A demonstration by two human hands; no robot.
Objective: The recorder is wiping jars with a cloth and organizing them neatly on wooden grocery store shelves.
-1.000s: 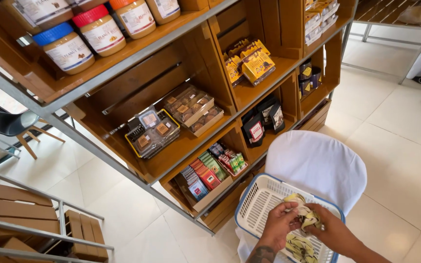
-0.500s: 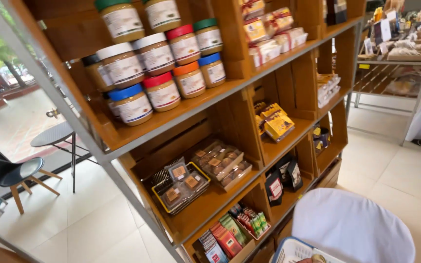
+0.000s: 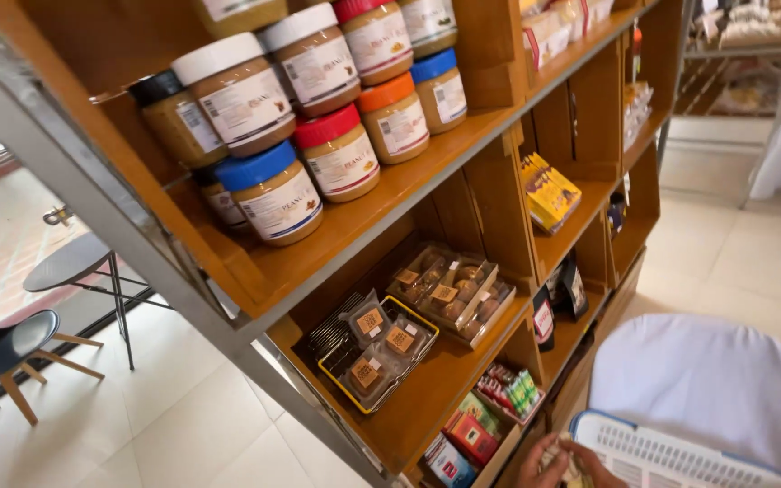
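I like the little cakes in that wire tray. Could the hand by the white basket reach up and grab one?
Probably yes. The hand sits at the white basket, one shelf below the wire tray. The shelf front is open and nothing blocks the way, though which hand it is cannot be told.

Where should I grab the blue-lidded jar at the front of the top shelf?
Grip the blue-lidded jar around its round body just under the lid, from the open front of the wooden shelf. It stands at the front edge; the red-lidded jar crowds one side.
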